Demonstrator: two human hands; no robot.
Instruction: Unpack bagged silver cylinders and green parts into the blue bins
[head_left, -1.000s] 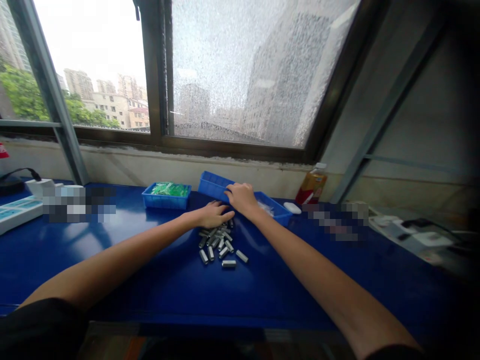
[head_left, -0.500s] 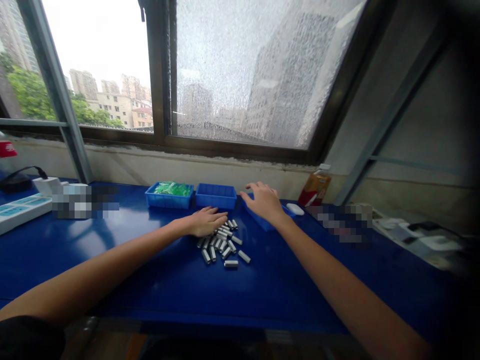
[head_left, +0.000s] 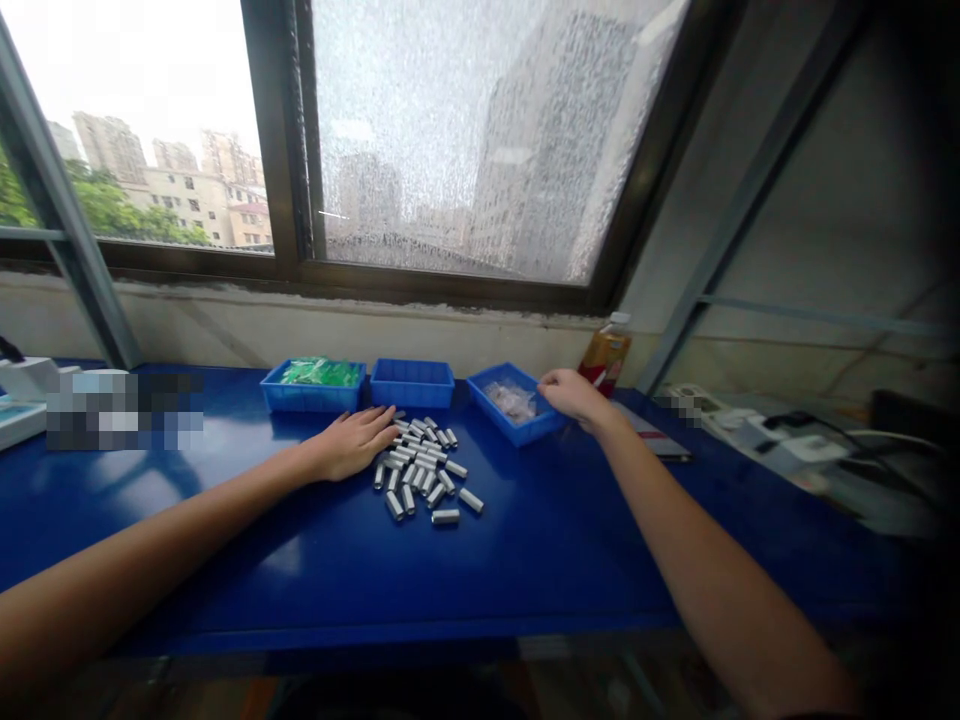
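Note:
My left hand (head_left: 351, 443) lies flat with fingers stretched out, at the left edge of a loose pile of silvery metal cylinders (head_left: 421, 455) on the blue table. With closed fingers, my right hand (head_left: 577, 395) grips the right rim of a blue bin (head_left: 517, 432). That bin sits askew and holds small clear plastic bags (head_left: 511, 400). To its left stands a blue bin (head_left: 412, 390) with nothing seen in it. Farther left, another blue bin (head_left: 319, 398) holds green packets (head_left: 319, 371).
Behind my right hand stands a bottle (head_left: 606, 352) of amber drink with a red label. A flat grey object (head_left: 660, 440) lies to the right, near white power adapters (head_left: 787, 440) and cables. A white power strip (head_left: 19, 420) is at the far left. The window wall bounds the back.
My right hand has set the middle bin down, let go, and moved right onto the right bin's rim. My left hand has drawn back left from the pile, uncovering more cylinders. The view has shifted.

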